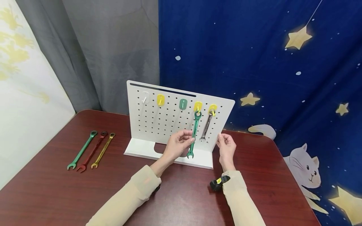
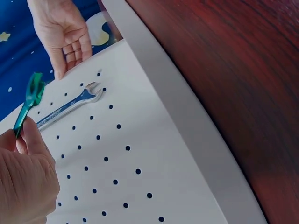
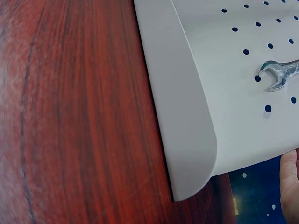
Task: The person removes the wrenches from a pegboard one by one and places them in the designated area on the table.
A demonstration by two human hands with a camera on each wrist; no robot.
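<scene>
Green wrench [image 1: 194, 133]: hangs from a yellow hook [image 1: 198, 106] on the white pegboard [image 1: 158, 125]. Left hand [image 1: 178, 145]: fingertips pinch its shaft. Right hand [image 1: 227, 148]: fingers loosely spread, empty, beside pegboard's right edge, near silver wrench [image 1: 205, 127].

Glossy wood table [image 1: 56, 188] (reddish grain); matt white pegboard [image 1: 164, 125].
</scene>
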